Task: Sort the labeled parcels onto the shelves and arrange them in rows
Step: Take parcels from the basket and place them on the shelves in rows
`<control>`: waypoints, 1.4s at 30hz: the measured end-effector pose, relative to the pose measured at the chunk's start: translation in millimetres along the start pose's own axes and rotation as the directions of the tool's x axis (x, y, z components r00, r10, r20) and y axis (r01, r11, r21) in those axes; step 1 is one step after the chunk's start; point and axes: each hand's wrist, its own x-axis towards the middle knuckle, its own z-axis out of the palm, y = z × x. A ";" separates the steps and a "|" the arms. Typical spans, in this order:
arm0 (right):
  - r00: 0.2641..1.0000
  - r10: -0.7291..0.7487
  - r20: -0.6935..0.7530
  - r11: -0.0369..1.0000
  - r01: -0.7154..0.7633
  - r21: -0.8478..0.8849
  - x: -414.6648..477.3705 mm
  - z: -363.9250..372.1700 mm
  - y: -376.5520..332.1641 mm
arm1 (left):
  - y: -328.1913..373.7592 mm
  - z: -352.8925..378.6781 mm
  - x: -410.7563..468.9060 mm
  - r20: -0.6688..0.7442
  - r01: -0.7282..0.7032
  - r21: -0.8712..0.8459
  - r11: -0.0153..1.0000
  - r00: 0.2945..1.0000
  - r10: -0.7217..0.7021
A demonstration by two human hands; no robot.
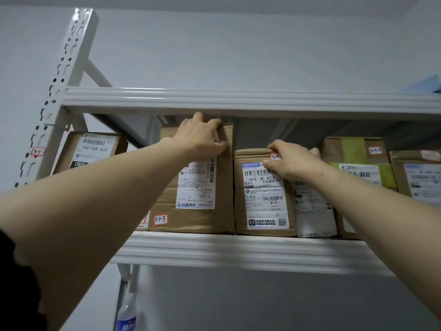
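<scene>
1. At the far left, the white slotted upright (59, 91) of the rack carries a small red-edged tag; just beside it a brown parcel (95, 149) stands on the shelf (238, 252), its label facing you.
2. Below that shelf, a water bottle (126, 316) hangs near the rack's leg.
3. Your left hand (200, 137) grasps the top front edge of the tall parcel (191, 206) tagged 3-1-3, fingers curled over the top and thumb on its face. The parcel stands upright on the shelf, its top close under the upper beam (238, 101).
4. Touching it on the right stands the shorter parcel (262, 199). Your right hand (293, 161) grips its top edge, fingers hooked over the top and thumb pressed on the label.
5. Further right in the same row stand a white bag parcel (312, 211), a green-taped box (353, 154) and, at the frame's edge, another brown box (417, 175).
</scene>
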 end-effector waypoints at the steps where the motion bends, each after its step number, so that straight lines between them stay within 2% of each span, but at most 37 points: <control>1: 1.000 0.004 -0.012 1.000 -0.004 -0.001 0.4 0.6 -0.1 | -0.1 -0.2 -0.1 0.001 -0.001 0.006 1.000 1.000 0.001; 10: 0.999 -0.013 -0.051 0.999 0.016 0.047 2.4 7.6 -3.0 | -0.2 0.2 -4.5 -0.015 0.049 -0.036 0.998 0.999 -0.050; 13: 0.999 -0.026 -0.023 0.995 0.028 0.097 1.4 0.8 1.4 | 9.8 1.1 -6.8 -0.128 0.048 -0.042 0.998 0.990 -0.053; 16: 0.997 -0.027 -0.071 0.980 0.040 0.195 -0.3 -10.9 17.0 | 34.2 0.8 -8.8 -0.278 -0.105 -0.027 0.994 0.956 0.093; 19: 0.993 0.000 -0.122 0.986 0.020 0.167 -6.9 -27.0 44.0 | 72.7 -2.2 -5.6 -0.296 -0.276 -0.024 0.961 0.920 0.257; 21: 0.998 -0.019 -0.060 0.997 0.024 0.078 -14.7 -32.9 61.2 | 100.4 0.0 -1.8 -0.254 -0.338 0.004 0.941 0.910 0.328; 23: 0.997 -0.064 0.031 0.990 0.068 -0.125 -21.6 -31.7 74.5 | 124.2 7.4 1.7 -0.164 -0.359 0.044 0.932 0.918 0.361; 24: 0.993 -0.103 0.053 0.971 0.112 -0.212 -23.1 -30.0 81.2 | 133.8 12.7 3.3 -0.101 -0.334 0.055 0.941 0.936 0.338; 26: 0.982 -0.189 0.022 0.947 0.188 -0.260 -25.3 -26.4 94.4 | 146.2 23.4 4.8 0.031 -0.219 0.061 0.974 0.975 0.218; 28: 0.974 -0.201 -0.100 0.967 0.181 -0.181 -27.4 -27.1 106.8 | 152.3 30.3 3.6 0.123 -0.120 0.092 0.988 0.986 0.109; 31: 0.969 -0.012 -0.248 0.999 0.021 0.031 -27.2 -34.0 124.8 | 161.0 39.5 0.6 0.178 -0.168 0.214 0.962 0.975 0.131; 33: 0.959 0.121 -0.255 0.987 -0.089 0.132 -26.8 -36.3 138.3 | 171.0 47.7 -0.8 0.187 -0.250 0.262 0.932 0.961 0.206; 36: 0.948 0.240 -0.210 0.959 -0.198 0.204 -28.7 -34.7 154.8 | 188.0 57.7 -2.9 0.240 -0.264 0.273 0.925 0.950 0.200; 42: 0.952 0.223 -0.210 0.961 -0.178 0.214 -35.7 -28.1 164.6 | 191.6 66.2 -0.1 0.284 -0.291 0.212 0.933 0.932 0.226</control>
